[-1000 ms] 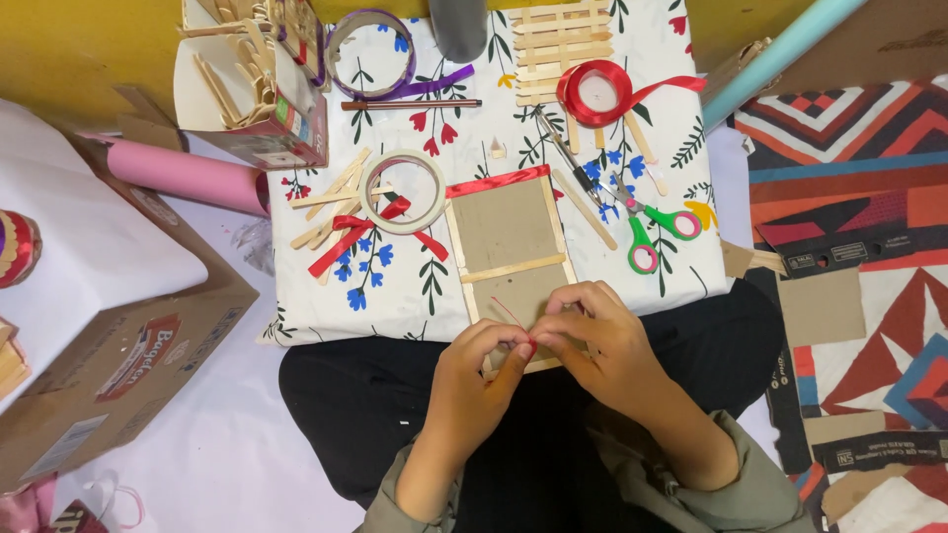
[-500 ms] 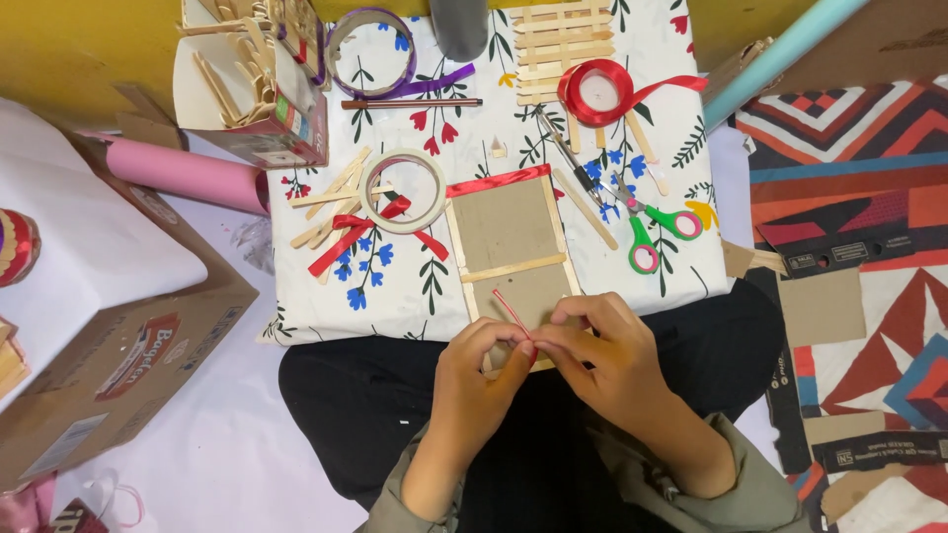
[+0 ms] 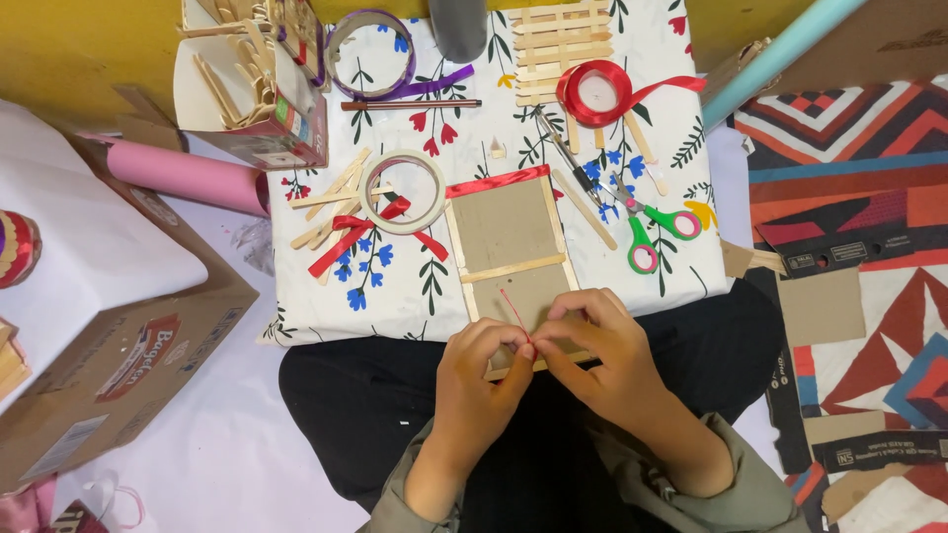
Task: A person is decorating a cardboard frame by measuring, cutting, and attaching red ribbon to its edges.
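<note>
Head view: both hands meet at the near edge of the counter (image 3: 395, 286), which is covered with a floral cloth, over the near end of a cardboard frame (image 3: 513, 252) edged with craft sticks. Left hand (image 3: 479, 380) and right hand (image 3: 602, 355) are pressed fingertip to fingertip, both pinching a thin red ribbon strip (image 3: 513, 307). The strip's free end sticks up and away from the pinch, long axis running near-right to far-left, tip over the lower cardboard panel. The two-handed pinch looks meant to keep the narrow strip taut and controlled at the frame's near edge; I can't tell whether it's being folded, tied or glued.

The frame lies flat, long axis near-far, with a red ribbon band along its far edge and a cross stick at mid-length. Supplies sit in an arc within reach:
- tape roll (image 3: 403, 190) with a red bow just left of the frame
- loose craft sticks (image 3: 331, 197) under and beside it
- green-handled scissors (image 3: 652, 222) to the right
- red ribbon spool (image 3: 597, 94) far right
- purple ribbon ring (image 3: 367, 54) far left
</note>
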